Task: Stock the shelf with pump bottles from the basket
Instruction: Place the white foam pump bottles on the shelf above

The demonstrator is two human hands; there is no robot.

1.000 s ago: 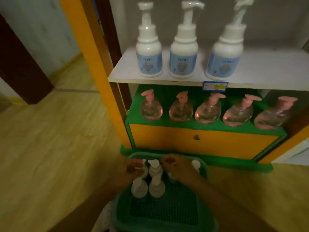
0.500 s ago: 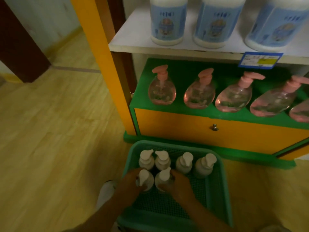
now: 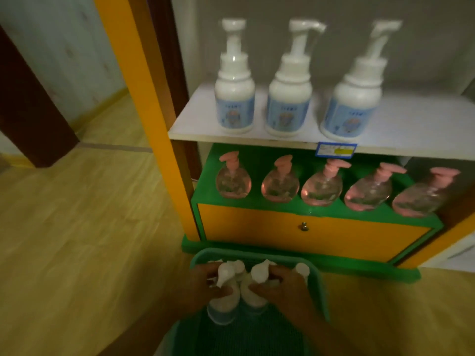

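each hand was wrapped around its own white pump bottle inside the green basket (image 3: pixel 320 286) on the floor, the left hand (image 3: pixel 203 286) closed on the neck of the left bottle (image 3: pixel 223 301) and the right hand (image 3: pixel 282 285) closed on the neck of the right bottle (image 3: pixel 253 291), fingers just under the pump heads, probably because the narrow neck gave a firmer hold than the round body. the two bottles stood upright and close together, seemingly lifted a little, though blur made that hard to judge. at least one more pump head (image 3: pixel 302 269) showed at the basket's far edge, so stock remained. the basket sat just in front of the shelf unit, likely to keep the reach short. on the white shelf (image 3: pixel 411 129) three matching bottles (image 3: pixel 288 109) stood in a row toward the left, leaving bare board on the right where the new ones would most sensibly go. the green shelf below (image 3: pixel 203 194) was already full with five pink-topped clear bottles (image 3: pixel 321 186), so it needed nothing
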